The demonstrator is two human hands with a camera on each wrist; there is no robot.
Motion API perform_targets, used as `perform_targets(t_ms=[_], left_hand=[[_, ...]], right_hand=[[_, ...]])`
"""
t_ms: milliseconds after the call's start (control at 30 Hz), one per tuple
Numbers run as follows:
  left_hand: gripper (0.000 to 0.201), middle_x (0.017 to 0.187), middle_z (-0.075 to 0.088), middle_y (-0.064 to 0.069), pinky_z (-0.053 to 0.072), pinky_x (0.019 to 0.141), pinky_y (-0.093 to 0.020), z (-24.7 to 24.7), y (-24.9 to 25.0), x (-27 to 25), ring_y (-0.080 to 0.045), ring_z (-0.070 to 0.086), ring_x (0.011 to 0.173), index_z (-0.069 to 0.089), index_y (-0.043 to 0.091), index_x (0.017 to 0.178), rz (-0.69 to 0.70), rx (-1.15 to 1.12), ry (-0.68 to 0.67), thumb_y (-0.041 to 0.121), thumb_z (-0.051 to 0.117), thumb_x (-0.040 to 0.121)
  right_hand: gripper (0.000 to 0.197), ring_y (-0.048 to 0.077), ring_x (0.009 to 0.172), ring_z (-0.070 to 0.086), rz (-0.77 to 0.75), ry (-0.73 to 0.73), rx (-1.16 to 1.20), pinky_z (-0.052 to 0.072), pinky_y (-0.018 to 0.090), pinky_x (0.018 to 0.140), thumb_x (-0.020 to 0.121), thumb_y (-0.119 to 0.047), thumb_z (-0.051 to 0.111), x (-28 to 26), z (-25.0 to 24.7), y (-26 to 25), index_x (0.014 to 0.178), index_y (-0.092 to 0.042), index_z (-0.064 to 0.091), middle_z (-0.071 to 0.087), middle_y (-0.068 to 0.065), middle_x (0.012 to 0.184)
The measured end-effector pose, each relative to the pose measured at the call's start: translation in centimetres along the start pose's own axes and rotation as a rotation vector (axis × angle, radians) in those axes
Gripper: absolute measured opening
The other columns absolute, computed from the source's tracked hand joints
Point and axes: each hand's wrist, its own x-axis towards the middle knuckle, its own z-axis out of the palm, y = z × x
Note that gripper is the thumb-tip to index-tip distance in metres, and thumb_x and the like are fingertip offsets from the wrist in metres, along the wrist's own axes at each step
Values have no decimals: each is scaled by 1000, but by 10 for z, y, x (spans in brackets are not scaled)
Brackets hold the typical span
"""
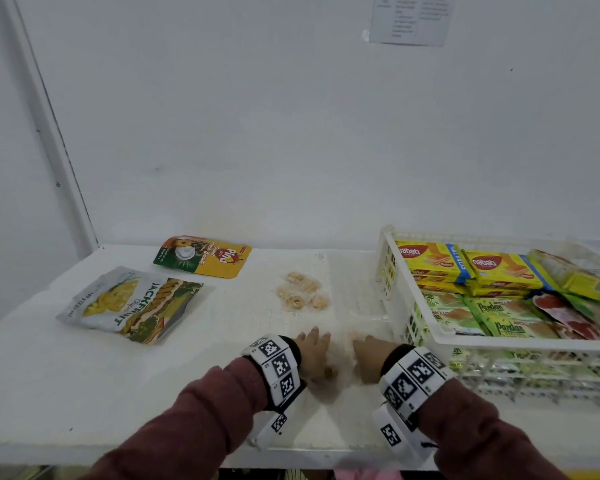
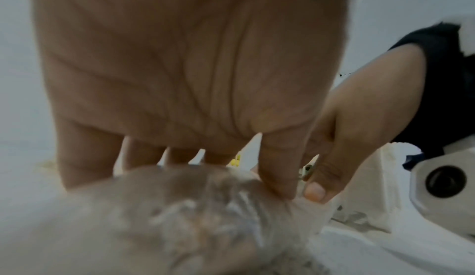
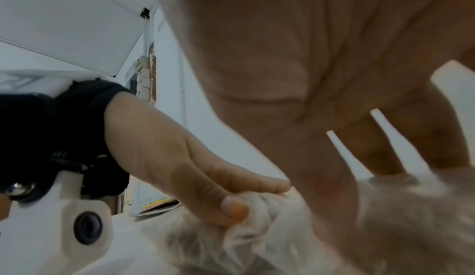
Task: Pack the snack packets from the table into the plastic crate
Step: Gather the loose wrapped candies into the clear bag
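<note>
Because the clear packet [image 1: 340, 358] is likely soft, light and slippery, left hand [image 1: 312, 355] and right hand [image 1: 369, 360] pinch its bunched near end.

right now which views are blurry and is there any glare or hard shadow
Head view: hands and clear bag smeared, crate sharper, flat light, no hard shadows. Left wrist view: bag and palm soft. Right wrist view: palm blurred, the other thumb sharper.
</note>
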Motion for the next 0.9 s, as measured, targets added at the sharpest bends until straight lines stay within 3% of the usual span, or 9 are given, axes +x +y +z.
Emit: perform_targets(t_ms=[100, 267, 400, 500, 633, 700, 767, 900], left_hand=[[70, 156, -15, -10, 6, 118, -42, -3, 2, 10, -31, -3, 145, -12, 14, 148, -23, 17, 3, 19, 37, 98], [71, 156, -15, -11, 3, 117, -45, 7, 0, 29, -34, -3, 145, -11, 17, 148, -39, 14, 65, 33, 37, 98], [71, 156, -12, -13, 0, 116, -47, 18, 2, 38, -38, -2, 144, -7, 17, 149, -48, -45, 141, 37, 38, 98], [81, 155, -15, -15, 1, 116, -45, 9, 1, 36, -37, -2, 144, -9, 15, 148, -23, -2, 80, 44, 43, 95], [69, 156, -15, -15, 4, 115, -47, -8, -5, 27, -37, -5, 144, -2, 16, 150, 2, -97, 65, 33, 41, 98], [70, 154, -22, -13, 2, 115, -50, -19, -18, 20, -37, -16, 142, 2, 20, 150, 7, -246, 122, 41, 41, 96], [69, 155, -19, -11, 4, 116, -50, -31, -41, 14, -35, -19, 142, 10, 22, 150, -6, -361, 228, 46, 43, 94], [64, 157, -4, -12, 10, 117, -47, -45, -111, -1, -31, -9, 144, 24, 21, 146, -160, -378, 364, 46, 47, 92]], right_hand=[[57, 34, 133, 33, 28, 52, -41, 29, 41, 111, 94, -23, 45, 5, -1, 1, 144, -9, 22, 28, 14, 145], [65, 33, 136, 31, 29, 59, -57, 29, 41, 111, 95, -22, 42, 14, 0, 3, 149, -13, 8, 16, 13, 152], [64, 35, 136, 29, 38, 29, -89, 29, 42, 111, 95, -21, 42, 15, 0, 0, 148, -10, 8, 12, 14, 153], [60, 35, 136, 29, 61, 27, -146, 26, 43, 111, 96, -21, 39, 14, 0, -6, 147, -7, 12, 11, 16, 153], [60, 30, 137, 28, 51, -51, -149, 28, 38, 112, 94, -23, 42, 9, -16, -11, 146, -6, 17, 19, 16, 151], [60, 32, 133, 32, 52, 20, -152, 30, 42, 110, 91, -26, 45, 4, -31, -14, 144, -12, 20, 30, 13, 145], [60, 32, 131, 35, 14, 114, -168, 30, 44, 108, 91, -29, 45, 1, -47, -26, 144, -17, 19, 33, 10, 142], [59, 24, 132, 36, -226, 231, -142, 28, 41, 108, 92, -30, 44, 11, -77, -79, 145, -23, 21, 33, 6, 145]])
